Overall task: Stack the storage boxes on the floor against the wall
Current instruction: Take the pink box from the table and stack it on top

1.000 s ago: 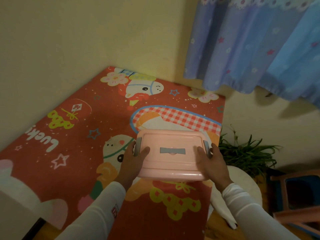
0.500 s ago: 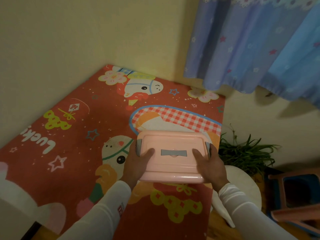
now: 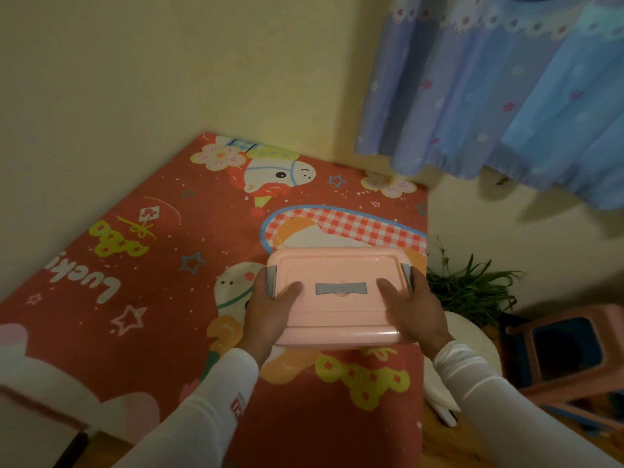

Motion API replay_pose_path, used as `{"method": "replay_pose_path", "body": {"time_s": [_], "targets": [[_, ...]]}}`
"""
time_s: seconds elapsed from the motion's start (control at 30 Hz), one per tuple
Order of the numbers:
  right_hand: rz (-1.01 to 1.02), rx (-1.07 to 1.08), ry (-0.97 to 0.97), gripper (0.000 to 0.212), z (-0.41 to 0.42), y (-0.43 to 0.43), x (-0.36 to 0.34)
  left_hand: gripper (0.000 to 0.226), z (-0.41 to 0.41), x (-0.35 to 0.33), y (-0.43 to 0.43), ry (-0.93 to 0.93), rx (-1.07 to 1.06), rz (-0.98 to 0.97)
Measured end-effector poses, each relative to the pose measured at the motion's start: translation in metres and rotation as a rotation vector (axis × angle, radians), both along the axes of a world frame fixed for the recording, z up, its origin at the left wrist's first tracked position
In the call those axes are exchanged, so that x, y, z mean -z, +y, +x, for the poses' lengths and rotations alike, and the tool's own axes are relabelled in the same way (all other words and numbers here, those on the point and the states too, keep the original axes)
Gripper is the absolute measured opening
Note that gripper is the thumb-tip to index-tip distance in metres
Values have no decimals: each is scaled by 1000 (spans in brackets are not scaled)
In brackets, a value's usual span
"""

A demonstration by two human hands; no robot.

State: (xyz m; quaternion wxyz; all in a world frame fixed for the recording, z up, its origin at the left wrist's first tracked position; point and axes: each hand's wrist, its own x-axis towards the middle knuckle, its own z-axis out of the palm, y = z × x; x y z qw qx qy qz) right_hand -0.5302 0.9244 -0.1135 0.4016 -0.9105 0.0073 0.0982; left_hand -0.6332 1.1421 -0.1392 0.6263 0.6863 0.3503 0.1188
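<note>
A pink storage box [image 3: 339, 271] with grey side latches and a grey strip on its lid is held level above a red cartoon-printed mat [image 3: 141, 271]. My left hand [image 3: 270, 310] grips its left end with the thumb on the lid. My right hand [image 3: 413, 309] grips its right end the same way. The yellow wall [image 3: 135, 79] runs along the mat's left and far edges. No other storage box shows in view.
A blue star-patterned curtain [image 3: 499, 96] hangs at the upper right. A green potted plant [image 3: 469, 285] in a white pot stands right of the mat. A pink stool [image 3: 570, 352] is at the right edge. Wooden floor [image 3: 449, 444] shows by the mat's near right corner.
Both hands have carried the pink box slightly right and a little nearer to me. The grip is unchanged.
</note>
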Motion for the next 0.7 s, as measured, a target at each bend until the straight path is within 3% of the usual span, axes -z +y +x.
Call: {"method": "replay_pose_path", "body": {"time_s": [0.2,0.37,0.5,0.7], "targets": [[14,-94,-24,70,-34,24,-9,70,-51,-11,16,-18,-88,16],[82,-245,-34,62,-64,41,-14,56,-110,-25,12,-85,-228,54],[133,-429,-74,58,-92,52,-20,75,-169,-33,-1,-32,-390,158],[131,-675,-60,74,-154,73,-20,82,-266,-41,-21,52,-591,167]]}}
